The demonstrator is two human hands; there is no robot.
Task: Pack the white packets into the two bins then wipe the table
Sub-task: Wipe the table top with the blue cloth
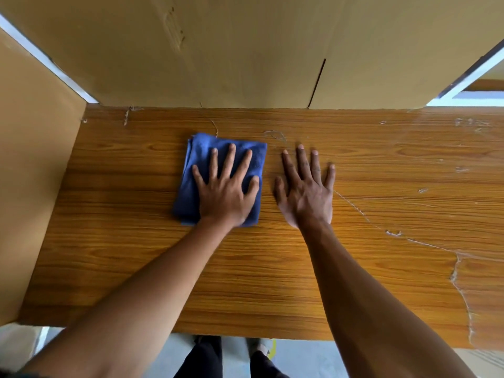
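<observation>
Both hands flat, fingers spread | left hand [223,192] presses blue cloth [196,170], partly hidden | right hand [305,192] on table [272,282]

Counts: 1 blue cloth [218,178], folded. 1 wooden desk [272,268]. 2 hands: left hand [226,186] flat w/ fingers spread on the cloth, right hand [305,186] flat w/ fingers spread on bare desk just beside the cloth. 2 bare forearms. 2 cardboard panels: 1 big cardboard panel [245,50] at the back, 1 side cardboard panel [35,173] at left. 2 dark trouser legs [207,358] below the desk edge.
</observation>
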